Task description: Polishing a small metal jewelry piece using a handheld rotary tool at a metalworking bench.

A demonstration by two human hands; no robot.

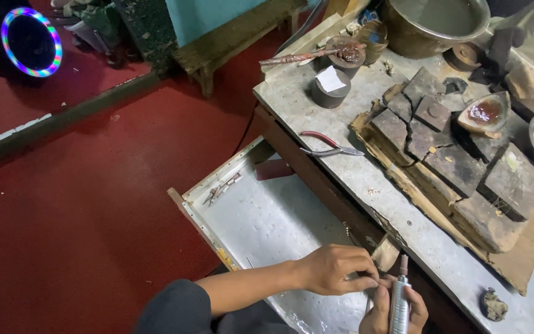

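Note:
My left hand [335, 269] reaches in from the lower left with its fingers pinched on a small piece, too small to make out, held against a wooden peg [384, 253] at the bench's front edge. My right hand [397, 309] comes up from the bottom edge, gripping a silver rotary handpiece [399, 302] upright. Its tip points up towards the left fingertips and the peg.
An open metal-lined drawer [267, 216] lies below the hands, with small metal bits near its far corner. On the bench [366, 179] lie red-handled pliers [329, 145], charred cracked blocks [440, 148], a small dish of reddish liquid [484, 112], a grey cylinder [330, 86] and a large metal bowl [434, 25].

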